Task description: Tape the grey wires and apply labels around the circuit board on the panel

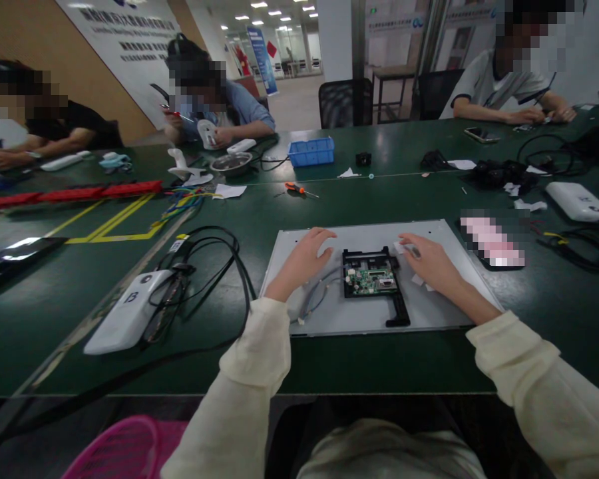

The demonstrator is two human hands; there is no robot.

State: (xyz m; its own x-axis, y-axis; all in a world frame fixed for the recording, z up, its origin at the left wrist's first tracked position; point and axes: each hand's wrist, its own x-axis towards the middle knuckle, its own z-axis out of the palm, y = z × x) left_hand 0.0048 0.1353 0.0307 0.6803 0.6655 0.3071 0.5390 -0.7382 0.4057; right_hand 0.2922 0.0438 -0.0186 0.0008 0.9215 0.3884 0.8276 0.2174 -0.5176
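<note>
Panel (pixel 439 313), pale grey and flat, is laid close to the near edge of the desk (pixel 369 366). Around its middle a black frame (pixel 400 309) is set, and a green circuit board (pixel 372 281) is seated within that frame. Thin grey cables (pixel 320 293) are strung across the panel's left part toward the frame. The left hand (pixel 302 263) is poised over this left part, its fingers loosely curved, the thumb parted from them, and nothing is gripped. The right hand (pixel 429 259) is placed over the right part, beside the frame; its fingers are bent toward a small white piece (pixel 398 247) at their tips, but whether this is pinched or only touched cannot be told. Just beside the panel's far right corner a phone (pixel 492 243) is laid, its screen blurred. Left of the panel, a white case (pixel 130 313) marked B is placed, with black cable (pixel 232 243) looped beside it. Beyond the panel, toward the desk's far edge, an orange screwdriver (pixel 299 190) and a blue basket (pixel 311 153) are seen. At that far edge a white object (pixel 207 135) is held by another person (pixel 249 110) in a blue shirt
</note>
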